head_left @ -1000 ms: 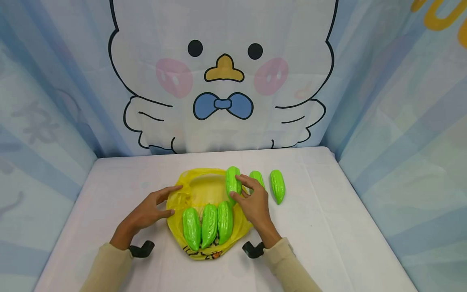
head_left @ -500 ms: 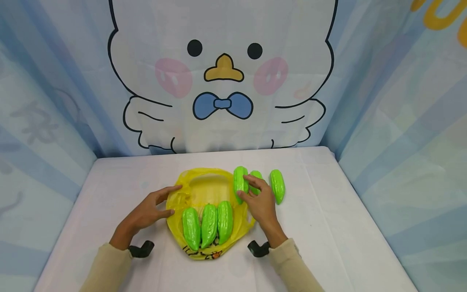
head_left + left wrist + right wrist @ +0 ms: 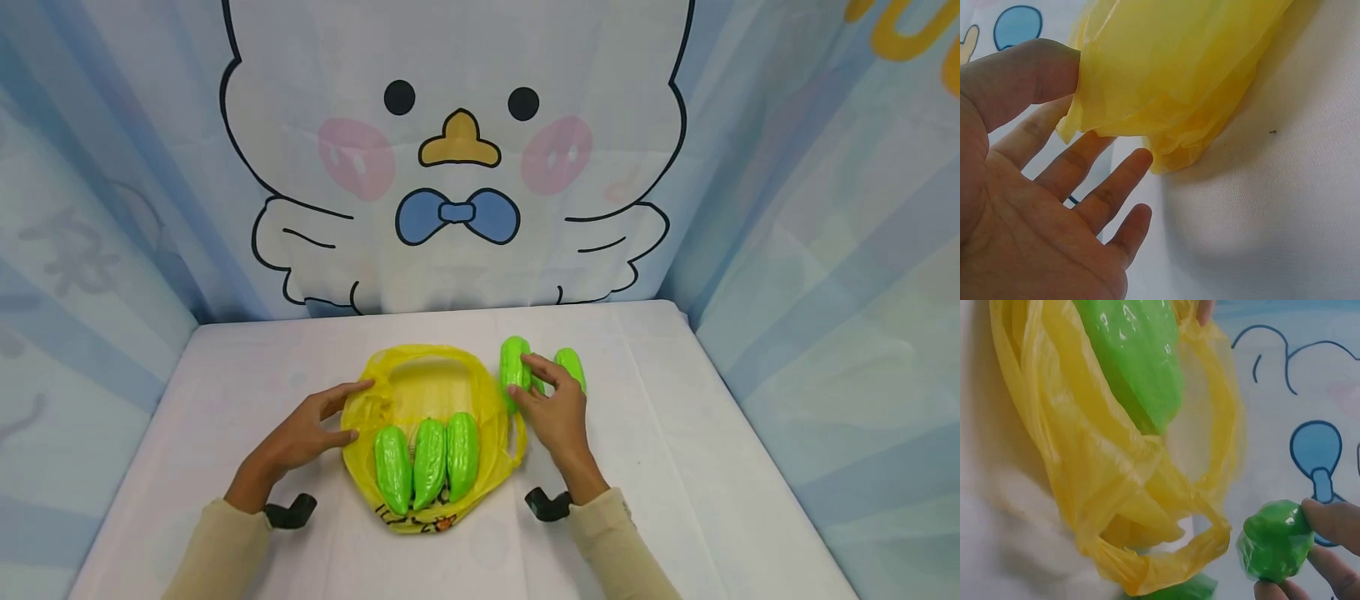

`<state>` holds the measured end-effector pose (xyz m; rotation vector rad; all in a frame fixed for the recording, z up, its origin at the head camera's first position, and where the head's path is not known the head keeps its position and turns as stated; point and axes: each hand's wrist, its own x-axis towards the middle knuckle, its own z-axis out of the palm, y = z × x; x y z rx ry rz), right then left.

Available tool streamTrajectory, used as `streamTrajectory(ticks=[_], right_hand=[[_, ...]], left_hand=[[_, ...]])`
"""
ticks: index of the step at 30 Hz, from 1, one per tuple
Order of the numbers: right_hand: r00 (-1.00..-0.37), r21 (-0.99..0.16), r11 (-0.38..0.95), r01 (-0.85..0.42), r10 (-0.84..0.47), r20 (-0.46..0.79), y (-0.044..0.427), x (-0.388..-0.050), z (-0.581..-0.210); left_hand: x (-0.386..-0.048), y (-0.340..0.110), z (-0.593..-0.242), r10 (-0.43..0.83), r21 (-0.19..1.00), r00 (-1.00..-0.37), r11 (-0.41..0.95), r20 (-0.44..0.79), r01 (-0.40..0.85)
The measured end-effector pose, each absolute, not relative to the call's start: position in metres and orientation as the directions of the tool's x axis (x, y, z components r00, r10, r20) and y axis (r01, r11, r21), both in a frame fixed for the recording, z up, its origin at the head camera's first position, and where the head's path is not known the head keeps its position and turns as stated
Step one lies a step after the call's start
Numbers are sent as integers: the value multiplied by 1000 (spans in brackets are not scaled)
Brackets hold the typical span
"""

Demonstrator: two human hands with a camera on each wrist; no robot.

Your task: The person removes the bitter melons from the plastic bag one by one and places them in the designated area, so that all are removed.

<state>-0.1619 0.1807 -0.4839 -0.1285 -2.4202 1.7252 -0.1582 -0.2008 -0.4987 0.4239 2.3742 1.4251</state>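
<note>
A yellow plastic bag (image 3: 495, 454) lies open-mouthed on the table, with three green bumpy vegetable-shaped pieces (image 3: 430, 464) side by side on its near part. My left hand (image 3: 303, 429) touches the bag's left edge, thumb and fingers spread; in the left wrist view some fingertips are hidden by the bag (image 3: 1166, 69). Just right of the bag's far right edge, my right hand (image 3: 558, 417) pinches another green piece (image 3: 513, 367) between thumb and fingers. The right wrist view shows this held piece (image 3: 1274, 540) end-on, apart from the bag (image 3: 1072, 437).
Another green piece (image 3: 573, 367) lies on the white table (image 3: 675, 433) beyond my right hand, and one more (image 3: 537, 385) is mostly hidden behind that hand. Printed curtains (image 3: 457, 267) stand at the back and both sides.
My right hand has carried its green piece rightward, from over the bag's right rim to beside the bag, now covering more of the pieces behind. The left hand has stayed put.
</note>
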Motion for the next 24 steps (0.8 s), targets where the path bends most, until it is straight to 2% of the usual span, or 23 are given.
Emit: streamTrajectory(ticks=[24], right_hand=[[-966, -925, 379, 29, 247, 71, 221, -167, -481]], left_hand=[[-160, -201, -499, 414, 887, -896, 458, -159, 54]])
